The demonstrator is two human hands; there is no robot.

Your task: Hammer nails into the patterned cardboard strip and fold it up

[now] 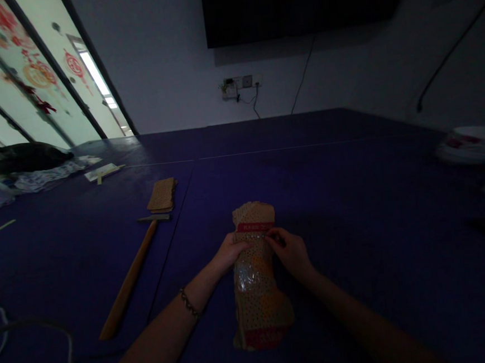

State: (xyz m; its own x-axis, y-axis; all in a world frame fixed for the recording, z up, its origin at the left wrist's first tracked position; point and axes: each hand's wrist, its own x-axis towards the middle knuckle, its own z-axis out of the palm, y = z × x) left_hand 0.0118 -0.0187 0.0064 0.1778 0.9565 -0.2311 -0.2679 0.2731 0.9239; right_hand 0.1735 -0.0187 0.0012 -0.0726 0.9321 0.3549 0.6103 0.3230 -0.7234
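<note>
A bundle of tan, dotted, insole-shaped sheets point(258, 309) lies lengthwise before me. Red printed bands cross it near both ends, and shiny clear tape point(248, 276) wraps its middle. My left hand point(230, 253) grips the bundle's left edge, thumb on top and fingers hidden below. At the right edge, just under the upper red band point(254, 226), my right hand point(287, 250) has its fingertips pinched together against the bundle; what lies between them is too small to tell. To the left rests a hammer point(132, 274) with a wooden handle, beyond it a small stack of tan sheets point(162, 194).
The purple table point(330, 180) reaches the wall. Far left are a dark bag point(31, 158), printed cloth and a white card point(101, 171). White cables point(69, 352) lie front left. A round white container point(477, 143) stands on the right. A black screen point(304, 6) hangs above.
</note>
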